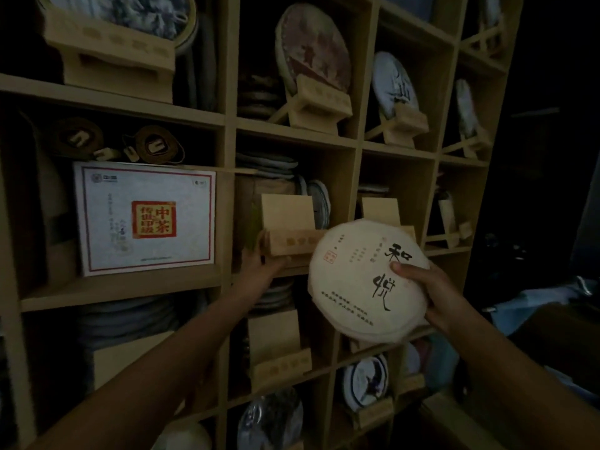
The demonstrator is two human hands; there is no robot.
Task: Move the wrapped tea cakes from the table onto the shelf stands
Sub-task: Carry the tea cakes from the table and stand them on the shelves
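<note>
While the right hand (431, 290) grips one wrapped tea cake (367, 280) by its right edge, thumb across the printed face, the cake hangs tilted in the air just in front of the shelf (292, 134), overlapping the bare stand (380, 211) behind it. To its left, the left hand (259, 264) curls round the base of a second bare stand (289, 235) in the middle compartment. One white box (146, 219) with a red seal stands in the compartment left of that. Four cakes lean on stands in the top row.
</note>
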